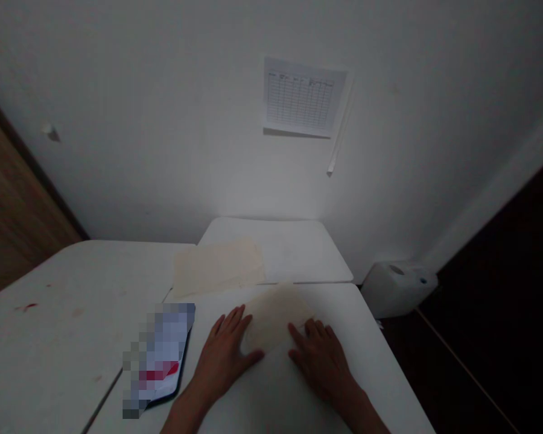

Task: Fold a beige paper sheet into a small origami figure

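A thin cream-coloured sheet (276,310), paper or cloth, lies flat on the white table (262,404). My left hand (226,349) rests at its left edge with fingers spread and thumb near the lower edge. At the right edge is my right hand (319,355), its index finger and thumb stretched out and the other fingers bent. Whether those bent fingers pinch the sheet's edge cannot be made out. Behind, to the left, lies a second cream sheet (219,265), flat across the joint between tables.
A phone (169,349), partly pixelated, lies left of my left hand. Another white table (40,361) with red marks adjoins on the left. A printed chart (301,99) hangs on the wall. A white plastic container (396,289) stands beyond the table's right edge.
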{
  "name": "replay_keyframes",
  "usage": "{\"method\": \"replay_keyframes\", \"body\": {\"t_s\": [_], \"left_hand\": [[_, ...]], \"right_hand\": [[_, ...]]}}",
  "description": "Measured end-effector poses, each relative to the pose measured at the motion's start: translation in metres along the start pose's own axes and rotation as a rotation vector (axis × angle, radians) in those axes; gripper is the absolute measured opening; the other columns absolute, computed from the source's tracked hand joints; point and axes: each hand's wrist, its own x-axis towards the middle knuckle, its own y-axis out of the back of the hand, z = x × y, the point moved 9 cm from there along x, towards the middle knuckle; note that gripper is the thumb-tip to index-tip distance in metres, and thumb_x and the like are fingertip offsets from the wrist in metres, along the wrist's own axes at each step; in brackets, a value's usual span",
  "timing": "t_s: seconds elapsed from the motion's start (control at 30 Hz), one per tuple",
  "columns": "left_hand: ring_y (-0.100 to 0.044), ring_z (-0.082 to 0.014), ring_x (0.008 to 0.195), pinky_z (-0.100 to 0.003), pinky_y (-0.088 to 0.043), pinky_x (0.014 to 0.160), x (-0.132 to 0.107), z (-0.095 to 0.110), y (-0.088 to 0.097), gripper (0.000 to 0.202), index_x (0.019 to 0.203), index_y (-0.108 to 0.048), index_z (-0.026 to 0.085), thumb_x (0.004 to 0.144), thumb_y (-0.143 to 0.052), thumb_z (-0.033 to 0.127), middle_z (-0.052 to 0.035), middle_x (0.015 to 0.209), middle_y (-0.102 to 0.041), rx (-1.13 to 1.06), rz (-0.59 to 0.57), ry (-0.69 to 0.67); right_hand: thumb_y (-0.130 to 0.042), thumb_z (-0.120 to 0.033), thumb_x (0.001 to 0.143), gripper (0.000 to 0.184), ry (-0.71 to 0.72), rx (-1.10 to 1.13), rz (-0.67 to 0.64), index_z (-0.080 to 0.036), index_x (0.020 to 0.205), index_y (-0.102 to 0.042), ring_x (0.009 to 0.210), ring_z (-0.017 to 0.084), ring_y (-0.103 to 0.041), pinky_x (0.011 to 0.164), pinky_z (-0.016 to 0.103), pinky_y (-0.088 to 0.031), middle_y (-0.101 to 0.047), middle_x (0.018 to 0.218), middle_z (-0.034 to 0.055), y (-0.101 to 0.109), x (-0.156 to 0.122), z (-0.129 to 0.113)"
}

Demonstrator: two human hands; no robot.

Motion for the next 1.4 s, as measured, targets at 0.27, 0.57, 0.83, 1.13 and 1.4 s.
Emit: {"method": "replay_keyframes", "body": {"t_s": [0.27, 0.57, 0.83, 1.13, 1.4], "left_hand": [[-0.033, -0.0303, 0.137, -0.051, -0.026, 0.112, 0.001, -0.002, -0.002, 0.073, 0.134, -0.049, 0.021, 0.077, -0.056, 0.066, -0.0105, 0.150, -0.035, -0.019, -0.006, -0.007], [-0.034, -0.0307, 0.136, -0.051, -0.028, 0.111, -0.001, -0.001, 0.000, 0.071, 0.133, -0.050, 0.022, 0.077, -0.058, 0.065, -0.0115, 0.149, -0.037, -0.022, 0.027, -0.026], [-0.035, -0.0312, 0.136, -0.052, -0.029, 0.111, -0.001, -0.001, 0.000, 0.071, 0.133, -0.050, 0.022, 0.077, -0.057, 0.065, -0.0113, 0.149, -0.038, -0.034, 0.056, -0.042], [-0.034, -0.0312, 0.137, -0.053, -0.026, 0.112, -0.003, 0.002, 0.005, 0.072, 0.134, -0.050, 0.022, 0.075, -0.062, 0.062, -0.0121, 0.150, -0.035, -0.036, 0.026, -0.058], [-0.030, -0.0272, 0.139, -0.053, -0.022, 0.114, -0.011, 0.024, 0.016, 0.057, 0.142, -0.037, 0.030, 0.089, -0.050, 0.043, -0.0041, 0.154, -0.027, -0.033, -0.033, -0.223]], "right_hand": [[-0.043, -0.043, 0.095, 0.045, -0.078, -0.016, -0.001, -0.032, 0.139, -0.043, 0.107, 0.029, -0.052, 0.089, 0.044, -0.041, -0.056, 0.119, 0.0112, 0.008, 0.003, 0.026], [-0.039, -0.052, 0.094, 0.050, -0.154, -0.011, 0.045, -0.035, 0.141, -0.039, 0.122, 0.035, -0.044, 0.096, 0.051, -0.035, -0.034, 0.149, 0.0095, -0.008, -0.001, 0.041], [-0.033, -0.054, 0.095, 0.054, -0.211, 0.017, 0.143, -0.029, 0.142, -0.040, 0.123, 0.036, -0.044, 0.095, 0.053, -0.035, -0.026, 0.153, 0.0109, -0.008, -0.004, 0.049], [-0.034, -0.047, 0.097, 0.052, -0.249, 0.007, 0.229, -0.015, 0.135, -0.049, 0.124, 0.033, -0.044, 0.098, 0.050, -0.037, -0.038, 0.147, 0.0146, -0.003, -0.007, 0.058], [-0.034, -0.030, 0.098, 0.043, -0.001, 0.107, 0.257, -0.016, 0.137, -0.047, 0.133, 0.022, -0.037, 0.110, 0.039, -0.033, -0.040, 0.147, 0.0081, 0.014, 0.024, -0.003]]}}
